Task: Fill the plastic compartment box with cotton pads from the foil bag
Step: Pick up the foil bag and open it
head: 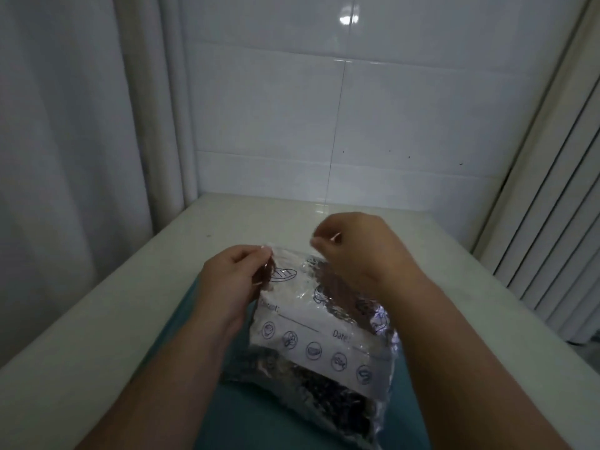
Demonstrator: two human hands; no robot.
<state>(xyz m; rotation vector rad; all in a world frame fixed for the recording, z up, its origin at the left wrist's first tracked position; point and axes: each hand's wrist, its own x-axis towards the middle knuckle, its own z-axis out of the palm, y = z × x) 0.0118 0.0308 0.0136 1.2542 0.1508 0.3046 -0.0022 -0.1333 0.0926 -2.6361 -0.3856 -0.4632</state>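
Left hand (232, 277): fingers curled, pinching the top left corner of the foil bag (324, 339). Right hand (363, 251): fingers and thumb closed on the bag's top edge toward the right. This hand is slightly blurred, so the exact contact cannot be read.

Room: a white tiled wall (324, 108) fills the back of the view, with a bright light reflection high on one tile. A pale curtain (65, 141) hangs in folds at the left. A white ribbed panel (552, 196) runs down at the right.

Surface: a white countertop (123, 297) runs from the wall toward the viewer. It is glossy near the wall.

Teal fabric (256, 417) lies in the lower centre between the forearms. Whether it is a cloth or clothing cannot be told.

The foil bag is held up by its top edge in front of the person, over the teal fabric and the near part of the countertop. Its lower end appears to lie against the fabric. It is silvery and crinkled, and its contents cannot be made out.

A white label panel (324, 332) on the bag's face carries the words "Content:" and "Date:", a row of round icons and line drawings near the top.

Obstructions: the right forearm crosses the bag's right edge, and both forearms cover the outer parts of the teal fabric.
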